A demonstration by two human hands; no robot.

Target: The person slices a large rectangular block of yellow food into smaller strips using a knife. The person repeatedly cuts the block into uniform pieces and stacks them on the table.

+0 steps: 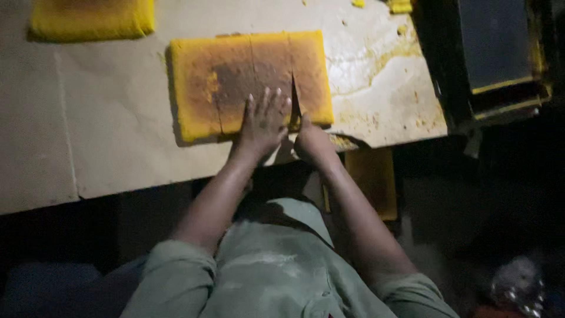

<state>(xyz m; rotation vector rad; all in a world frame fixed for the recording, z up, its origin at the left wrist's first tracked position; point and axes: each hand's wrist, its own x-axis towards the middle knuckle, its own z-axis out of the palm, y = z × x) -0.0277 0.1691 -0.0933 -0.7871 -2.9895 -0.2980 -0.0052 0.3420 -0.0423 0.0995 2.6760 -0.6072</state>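
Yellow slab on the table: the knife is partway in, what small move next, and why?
Probably draw the knife further toward the near edge: its cut in the yellow slab looks unfinished, the left hand lies flat holding the slab, and the right hand grips the handle.

Both bare forearms reach forward from rolled green sleeves, converging ahead. The left hand lies flat, palm down, fingers spread and pointing away. The right hand, just beside it, is closed in a fist, knuckles up.

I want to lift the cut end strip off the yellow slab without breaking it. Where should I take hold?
Probably the strip's long sides, from the open right edge; the knife cut frees its left.
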